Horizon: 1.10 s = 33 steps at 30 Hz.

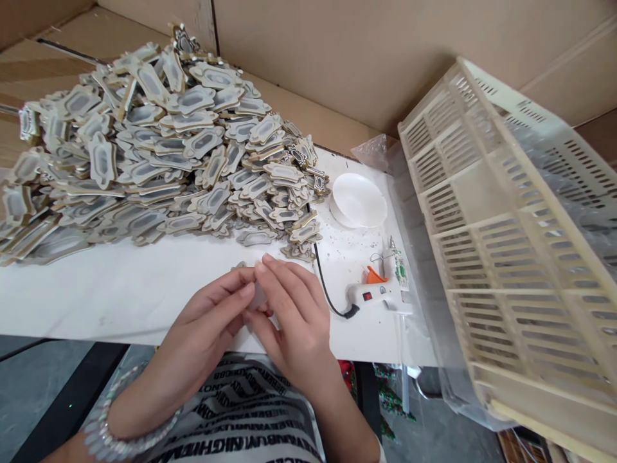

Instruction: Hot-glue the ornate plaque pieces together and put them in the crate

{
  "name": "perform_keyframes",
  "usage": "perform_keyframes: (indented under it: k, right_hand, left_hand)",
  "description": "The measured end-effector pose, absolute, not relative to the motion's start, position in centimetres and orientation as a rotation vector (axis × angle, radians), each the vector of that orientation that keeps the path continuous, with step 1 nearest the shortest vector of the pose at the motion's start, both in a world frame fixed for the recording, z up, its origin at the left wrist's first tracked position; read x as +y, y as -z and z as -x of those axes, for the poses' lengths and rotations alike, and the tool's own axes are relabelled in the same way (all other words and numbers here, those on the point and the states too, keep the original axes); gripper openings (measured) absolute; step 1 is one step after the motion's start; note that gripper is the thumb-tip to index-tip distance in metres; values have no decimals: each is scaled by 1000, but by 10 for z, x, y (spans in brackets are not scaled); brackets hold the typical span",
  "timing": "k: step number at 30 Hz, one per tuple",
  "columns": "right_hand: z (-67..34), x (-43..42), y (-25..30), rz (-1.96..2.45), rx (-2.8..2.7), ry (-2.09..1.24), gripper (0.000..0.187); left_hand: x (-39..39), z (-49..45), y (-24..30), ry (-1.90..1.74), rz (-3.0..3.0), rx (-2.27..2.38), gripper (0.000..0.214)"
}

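Both hands meet over the near edge of the white table. My left hand [216,315] is closed, thumb and fingers pinching a small pale frame-shaped piece [259,297]. My right hand [294,308] closes on the same piece from the other side. Most of it is hidden by the fingers; a grey tip shows beyond the left fingers. Just past the hands rises a large pile of similar frame-shaped pieces [202,141], mostly lying with grey backs up, a few showing dark and silver ornate fronts.
A white bowl [359,200] stands right of the pile. Nearer lies a white glue gun [380,296] with an orange trigger, its black cord running toward the pile. A cream slatted plastic crate [501,225] leans along the right side. Cardboard [328,64] walls the back.
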State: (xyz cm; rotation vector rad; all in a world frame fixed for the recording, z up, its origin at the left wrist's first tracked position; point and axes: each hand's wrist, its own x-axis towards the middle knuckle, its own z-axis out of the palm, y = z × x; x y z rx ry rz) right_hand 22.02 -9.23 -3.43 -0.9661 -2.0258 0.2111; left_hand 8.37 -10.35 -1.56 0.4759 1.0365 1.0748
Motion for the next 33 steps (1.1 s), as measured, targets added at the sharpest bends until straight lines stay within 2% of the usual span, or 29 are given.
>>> perform_keyframes:
  k: [14,20,23,29,33]
  right_hand:
    - [-217,-95,38,1014,-2021,-135,39]
    - [-216,-96,39,1019,-2008,-111,33]
    - [-214,-98,42,1021,-2002,-134,39]
    - [-210,-100,49,1034,-1945,-123,62]
    - [-213,-98,46,1028,-1988,-144,62]
  left_hand:
    - [-107,-82,18,-995,-652,1006,39]
    - [-109,-79,27,-977,-775,972,35]
    - [-109,-80,28,-980,-778,986,34]
    - [-107,-81,25,-963,-759,996,34]
    - [-105,-82,20,-977,-679,979,30]
